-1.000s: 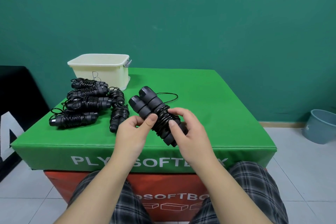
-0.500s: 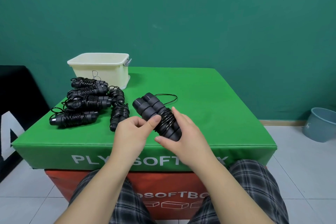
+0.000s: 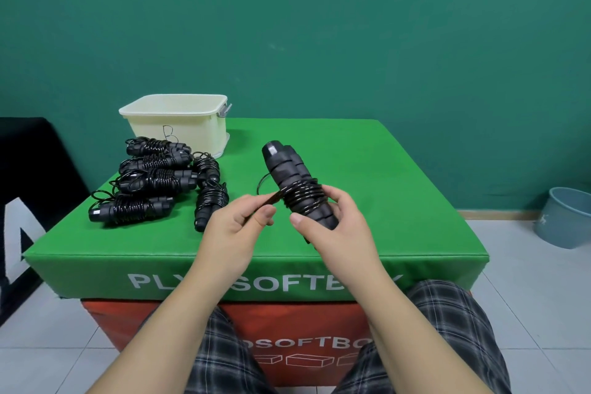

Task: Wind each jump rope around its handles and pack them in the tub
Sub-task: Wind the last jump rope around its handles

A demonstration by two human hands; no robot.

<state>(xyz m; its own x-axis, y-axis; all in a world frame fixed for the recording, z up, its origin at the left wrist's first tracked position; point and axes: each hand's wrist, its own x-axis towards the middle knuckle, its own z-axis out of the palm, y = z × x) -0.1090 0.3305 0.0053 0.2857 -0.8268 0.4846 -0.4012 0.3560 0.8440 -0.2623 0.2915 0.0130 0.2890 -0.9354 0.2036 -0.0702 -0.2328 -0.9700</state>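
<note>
Right hand [image 3: 339, 227] grips ribbed handles [image 3: 287, 176]; left hand [image 3: 236, 227] seemingly pinches glossy cord [image 3: 271, 200].

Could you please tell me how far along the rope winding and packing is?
Six wound ropes lie beside the tub. The right hand grips a seventh rope; the left hand pinches its cord. Finishing it and packing remain; the tub's inside is hidden.

Looks like a gym/training room imo: stacked foam plyo soft boxes [image 3: 256, 278] center frame, jump ropes [image 3: 150, 182] piled left, teal wall [image 3: 319, 41] w/ tiled floor [image 3: 527, 281].
</note>
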